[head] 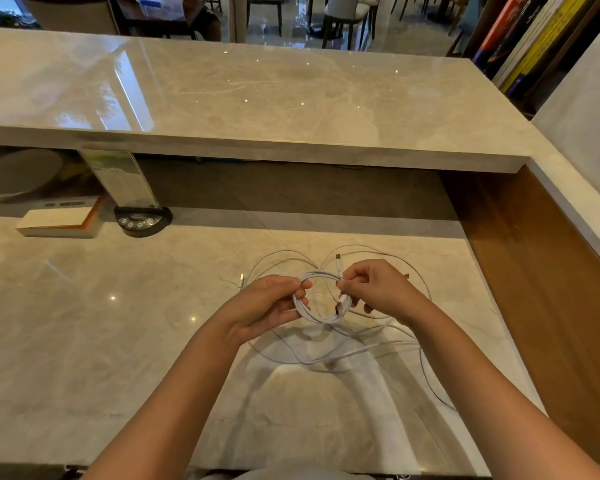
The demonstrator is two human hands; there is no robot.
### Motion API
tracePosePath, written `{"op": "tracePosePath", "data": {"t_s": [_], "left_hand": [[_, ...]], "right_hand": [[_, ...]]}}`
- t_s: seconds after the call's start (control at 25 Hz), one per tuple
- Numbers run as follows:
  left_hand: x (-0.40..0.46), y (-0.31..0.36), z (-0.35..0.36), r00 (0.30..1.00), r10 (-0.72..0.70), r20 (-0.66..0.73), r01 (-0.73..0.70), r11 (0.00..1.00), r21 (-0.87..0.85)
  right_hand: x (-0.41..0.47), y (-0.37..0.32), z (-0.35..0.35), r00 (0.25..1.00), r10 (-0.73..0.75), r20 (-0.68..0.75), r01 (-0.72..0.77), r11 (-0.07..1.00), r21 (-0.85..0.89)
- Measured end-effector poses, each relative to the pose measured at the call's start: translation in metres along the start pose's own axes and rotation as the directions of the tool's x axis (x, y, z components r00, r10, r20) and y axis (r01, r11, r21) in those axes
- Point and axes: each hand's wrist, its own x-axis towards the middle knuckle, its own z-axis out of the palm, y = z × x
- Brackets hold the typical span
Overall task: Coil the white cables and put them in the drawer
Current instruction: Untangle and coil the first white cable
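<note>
A white cable wound into a small coil (pixel 317 317) is held between both hands above the lower marble desk (pixel 84 341). My left hand (pixel 267 306) pinches the coil's left side. My right hand (pixel 374 292) grips its right side, where a plug end sticks up above the fingers and another connector lies against the coil. More white cables (pixel 361 351) lie loose and tangled on the desk under and around the hands, with plug ends showing at the left and right. No drawer is in view.
A raised marble counter (pixel 257 98) runs across the back. Under its left end stand a white and orange box (pixel 59 221), a black base with buttons holding a clear stand (pixel 141 220) and a round grey object (pixel 18 174). A wooden side panel (pixel 551 289) borders the right.
</note>
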Motion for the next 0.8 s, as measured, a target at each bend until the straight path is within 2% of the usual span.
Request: {"op": "tracePosePath", "data": {"t_s": [0.16,0.24,0.32,0.4,0.56,0.68,0.8], "left_hand": [[-0.005,-0.004,-0.026,0.998,-0.012,-0.063,0.008,0.998,-0.059],[-0.01,-0.002,-0.043,0.993,0.028,-0.112,-0.033,0.999,-0.04],[-0.017,0.002,-0.066,0.971,0.082,-0.224,-0.081,0.997,0.017],[-0.021,0.008,-0.09,0.919,0.141,-0.368,-0.115,0.989,0.093],[-0.028,0.017,-0.137,0.75,0.236,-0.618,-0.1,0.964,0.248],[-0.028,0.013,-0.165,0.666,0.266,-0.697,-0.098,0.957,0.272],[-0.024,-0.001,-0.188,0.602,0.261,-0.754,-0.112,0.963,0.244]], "right_hand": [[0.017,0.004,0.022,0.988,0.141,0.068,-0.154,0.956,0.251],[0.027,-0.001,0.04,0.982,0.153,0.109,-0.181,0.927,0.33],[0.042,-0.013,0.064,0.98,0.138,0.145,-0.183,0.91,0.373],[0.059,-0.03,0.089,0.975,0.117,0.188,-0.181,0.911,0.372],[0.103,-0.063,0.139,0.982,0.125,0.142,-0.155,0.962,0.224],[0.137,-0.077,0.174,0.995,0.043,0.086,-0.041,0.999,-0.022],[0.159,-0.085,0.2,0.985,-0.08,0.153,0.109,0.975,-0.194]]}}
